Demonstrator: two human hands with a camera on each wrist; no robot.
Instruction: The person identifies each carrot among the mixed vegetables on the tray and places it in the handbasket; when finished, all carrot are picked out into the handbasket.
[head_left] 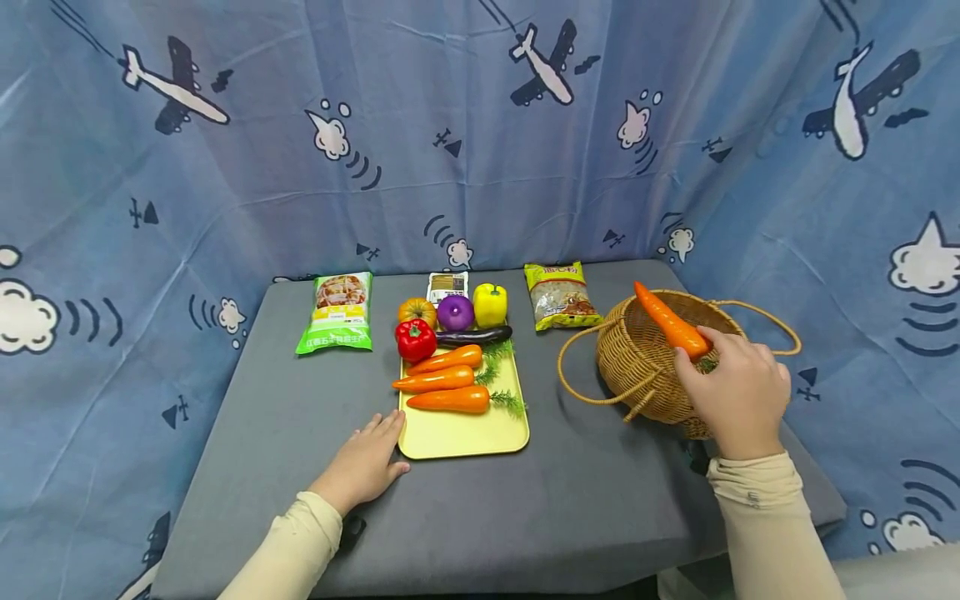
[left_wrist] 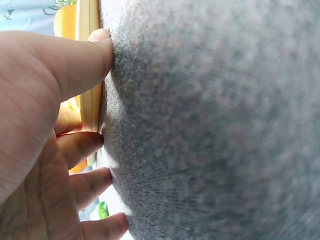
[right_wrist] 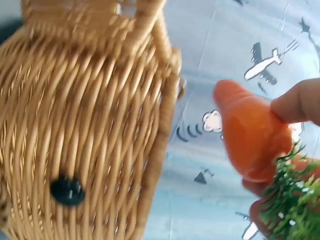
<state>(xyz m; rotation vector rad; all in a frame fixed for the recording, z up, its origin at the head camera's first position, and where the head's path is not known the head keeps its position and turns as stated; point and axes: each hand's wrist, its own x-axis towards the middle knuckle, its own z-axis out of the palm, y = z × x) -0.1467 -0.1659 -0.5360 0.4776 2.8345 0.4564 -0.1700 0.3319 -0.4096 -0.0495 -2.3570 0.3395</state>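
Observation:
My right hand [head_left: 738, 392] grips a carrot [head_left: 670, 321] by its thick end, above the mouth of a wicker basket [head_left: 637, 362]. In the right wrist view the green leaves [right_wrist: 295, 200] hang below the fingers and the carrot stands apart from the basket's side. My left hand [head_left: 365, 461] lies with straight fingers against the left edge of a yellow tray [head_left: 465, 437]. On that tray lie several carrots [head_left: 448, 400], side by side. Behind them are a dark eggplant [head_left: 474, 336], a red pepper [head_left: 416, 340], a yellow pepper [head_left: 490, 306], a purple round vegetable [head_left: 455, 313] and an orange pumpkin-like one [head_left: 417, 311].
A green-and-white food bag [head_left: 341, 312] lies at the back left of the grey table [head_left: 570, 500]. A yellow bag [head_left: 561, 297] sits between tray and basket. One small packet [head_left: 447, 285] is behind the vegetables. The basket's loop handles [head_left: 573, 379] stick out sideways.

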